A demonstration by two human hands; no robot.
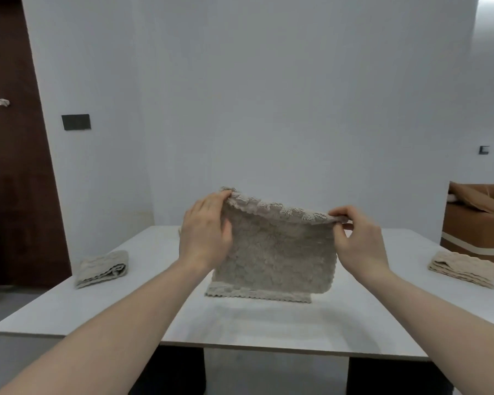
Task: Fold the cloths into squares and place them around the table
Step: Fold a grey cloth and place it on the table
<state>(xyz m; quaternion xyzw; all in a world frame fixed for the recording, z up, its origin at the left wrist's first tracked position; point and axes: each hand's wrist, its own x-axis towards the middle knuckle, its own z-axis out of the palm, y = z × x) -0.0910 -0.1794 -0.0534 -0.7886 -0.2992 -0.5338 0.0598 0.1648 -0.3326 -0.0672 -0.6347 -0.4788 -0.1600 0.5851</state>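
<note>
While the left hand point(204, 232) and right hand point(357, 238) pinch the cloth's point(274, 252) top corners, its bottom edge rests on the table point(240, 323). It looks mid-fold; next, that top edge should probably come down to meet the bottom.

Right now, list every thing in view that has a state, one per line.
Held cloth: lifted by its top corners, hanging, lower edge on the table.
Left hand: grips the cloth's top left corner.
Right hand: pinches the top right corner.
Left cloth: folded, lying on the table.
Right cloth: folded, lying on the table.
Cardboard box: flaps open.
</note>
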